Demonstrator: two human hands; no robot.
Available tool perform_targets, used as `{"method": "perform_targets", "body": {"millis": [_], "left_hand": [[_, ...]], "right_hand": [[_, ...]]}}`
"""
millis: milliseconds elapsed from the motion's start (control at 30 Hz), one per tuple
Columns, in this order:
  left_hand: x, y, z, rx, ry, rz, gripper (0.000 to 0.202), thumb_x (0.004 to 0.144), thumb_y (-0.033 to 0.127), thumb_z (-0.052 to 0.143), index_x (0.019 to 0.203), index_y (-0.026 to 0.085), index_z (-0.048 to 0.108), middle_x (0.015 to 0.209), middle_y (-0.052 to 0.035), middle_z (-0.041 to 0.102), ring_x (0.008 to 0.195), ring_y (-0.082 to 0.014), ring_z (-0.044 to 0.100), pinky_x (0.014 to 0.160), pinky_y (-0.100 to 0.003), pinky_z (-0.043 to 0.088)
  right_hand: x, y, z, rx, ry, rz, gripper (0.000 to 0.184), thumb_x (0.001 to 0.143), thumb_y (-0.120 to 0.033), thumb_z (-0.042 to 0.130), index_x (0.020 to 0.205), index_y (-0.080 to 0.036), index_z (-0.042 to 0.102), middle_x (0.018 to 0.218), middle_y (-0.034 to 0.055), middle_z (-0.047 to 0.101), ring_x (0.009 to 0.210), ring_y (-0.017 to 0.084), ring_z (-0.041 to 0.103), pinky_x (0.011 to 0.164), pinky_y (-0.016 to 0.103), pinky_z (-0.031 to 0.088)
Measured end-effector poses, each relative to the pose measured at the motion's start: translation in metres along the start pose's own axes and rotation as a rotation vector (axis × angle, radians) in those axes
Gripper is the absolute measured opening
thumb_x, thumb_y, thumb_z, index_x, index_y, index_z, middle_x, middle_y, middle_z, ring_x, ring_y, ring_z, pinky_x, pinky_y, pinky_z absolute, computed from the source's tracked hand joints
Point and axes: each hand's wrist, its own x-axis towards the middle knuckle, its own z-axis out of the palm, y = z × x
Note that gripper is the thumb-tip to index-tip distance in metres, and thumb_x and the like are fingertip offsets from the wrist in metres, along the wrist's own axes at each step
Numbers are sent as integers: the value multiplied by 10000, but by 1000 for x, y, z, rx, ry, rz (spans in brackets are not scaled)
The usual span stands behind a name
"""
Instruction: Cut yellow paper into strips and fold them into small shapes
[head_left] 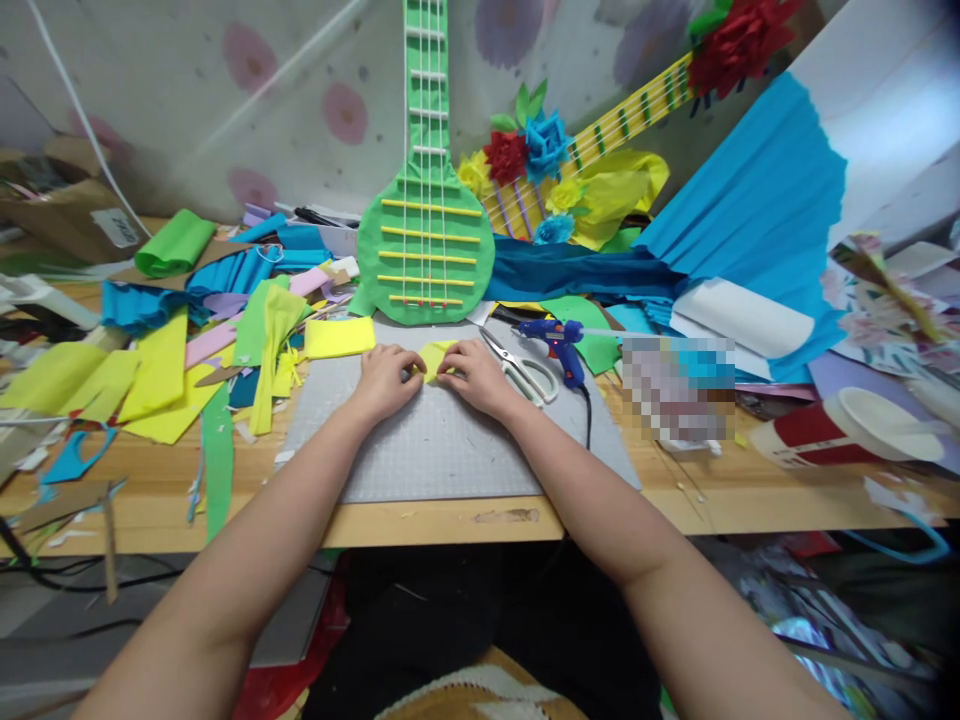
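The mat (450,450) lies on the table (442,530), and both hands work over its far half, near the middle. There, just above the surface, is the yellow piece (437,357), small and soft-looking. The left hand (391,378) is curled, with a little gap inside the bend of thumb and forefinger; their tips close on the yellow piece's left edge. The right hand (474,374) has its thumb and forefinger nearly together, nipping the right edge, with the other fingers bent in behind.

On the mat's far left corner lies a folded yellow sheet (340,338). Toward its far right are the scissors (531,378), just beside the right hand, and the blue glue gun (556,346), its cord (588,415) trailing down over the mat's right part.

Behind the mat's far edge a green lute (367,245) stands upright, with yellow bars and white strings. Farther right behind the mat, a yellow neck (630,115) slants up above paper flowers (546,143).

Left of the mat are yellow strips (154,375) among other scraps, with a green roll (176,243) beyond them. Right of the mat are a white roll (750,312), a big blue sheet (757,200) and, well apart, a tipped cup (817,435).
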Motion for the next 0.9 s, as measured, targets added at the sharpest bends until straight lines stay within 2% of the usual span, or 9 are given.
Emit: {"method": "perform_targets", "body": {"millis": [133,333,900], "left_hand": [[0,0,-1,-3,2,-13,154,755,277,530,837,227,651,854,-45,620,925,-233,495,854,-397,325],[1,1,-1,3,-3,-32,166,746,268,528,844,223,654,843,-46,620,930,-239,503,851,-399,327],[2,2,0,7,2,-71,168,728,253,530,835,237,659,854,-42,625,934,-243,505,865,-408,323]], "right_hand": [[0,-2,5,-7,28,93,120,835,-260,543,821,-186,636,925,60,542,955,185,447,887,339,369],[2,-5,10,-31,70,203,108,799,-261,564,758,-171,606,882,61,519,939,191,454,888,329,378],[5,-7,15,-67,109,243,103,778,-242,554,690,-188,562,844,67,499,919,214,445,842,363,399]]}}
